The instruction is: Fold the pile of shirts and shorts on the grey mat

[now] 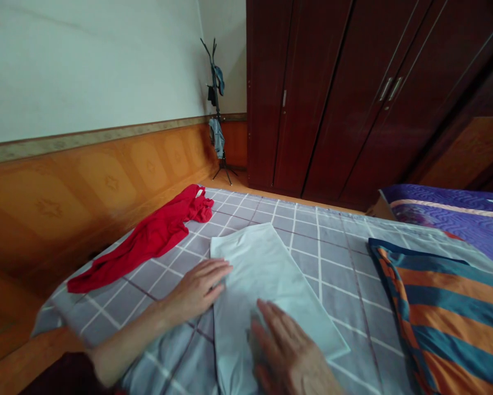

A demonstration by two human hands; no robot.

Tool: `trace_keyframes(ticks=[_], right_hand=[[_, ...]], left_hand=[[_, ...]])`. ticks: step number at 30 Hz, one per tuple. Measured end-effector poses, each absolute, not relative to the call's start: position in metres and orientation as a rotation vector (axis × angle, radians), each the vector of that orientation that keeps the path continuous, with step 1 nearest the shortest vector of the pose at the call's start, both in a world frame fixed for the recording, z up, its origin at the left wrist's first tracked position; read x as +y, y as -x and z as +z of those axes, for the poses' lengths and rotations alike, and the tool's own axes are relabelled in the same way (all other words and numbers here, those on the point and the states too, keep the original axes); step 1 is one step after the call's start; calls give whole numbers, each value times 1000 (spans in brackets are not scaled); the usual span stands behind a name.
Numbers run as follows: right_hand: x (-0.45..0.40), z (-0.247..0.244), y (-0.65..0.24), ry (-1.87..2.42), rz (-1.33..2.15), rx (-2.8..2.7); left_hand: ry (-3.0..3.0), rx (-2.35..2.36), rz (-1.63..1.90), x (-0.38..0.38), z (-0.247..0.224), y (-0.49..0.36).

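Observation:
A pale white garment (255, 269), smooth and spread out, lies on the checked grey bedsheet; its exact kind does not show. My left hand (199, 288) rests at its left edge, fingers stretched out and flat, the fingertips on the cloth. Over its lower part is my right hand (287, 345), somewhat blurred, with fingers extended and partly hiding the fabric; whether it presses on the cloth I cannot tell. A red garment (147, 233) lies loosely to the left, beyond my left forearm.
An orange and blue striped cloth (456, 307) lies on the bed (332, 236) at the right. Behind it is a purple quilted surface (448, 211). A dark red wardrobe (320, 99) and a black coat stand (216, 99) with clothes stand beyond the bed. Tan panelling lines the left wall.

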State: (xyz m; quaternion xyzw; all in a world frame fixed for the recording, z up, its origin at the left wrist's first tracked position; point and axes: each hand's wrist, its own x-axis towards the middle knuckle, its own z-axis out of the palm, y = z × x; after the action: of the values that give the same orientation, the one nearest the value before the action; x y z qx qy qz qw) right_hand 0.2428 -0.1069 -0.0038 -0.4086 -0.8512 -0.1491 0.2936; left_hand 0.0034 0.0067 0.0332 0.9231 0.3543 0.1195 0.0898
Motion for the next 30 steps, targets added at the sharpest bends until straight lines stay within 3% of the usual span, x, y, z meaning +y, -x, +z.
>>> trace_keyframes(ticks=[4,12,30], right_hand=[[-118,-18,-207,840,-569,-2180],[-115,2,-191,999,-564,-2406],[-112,6,-181,1186,-307,-2495]], left_hand=[[-2882,985,291,57,26,13],[-2885,940,90,76,32,15],[-2656,868,355,80,32,14]])
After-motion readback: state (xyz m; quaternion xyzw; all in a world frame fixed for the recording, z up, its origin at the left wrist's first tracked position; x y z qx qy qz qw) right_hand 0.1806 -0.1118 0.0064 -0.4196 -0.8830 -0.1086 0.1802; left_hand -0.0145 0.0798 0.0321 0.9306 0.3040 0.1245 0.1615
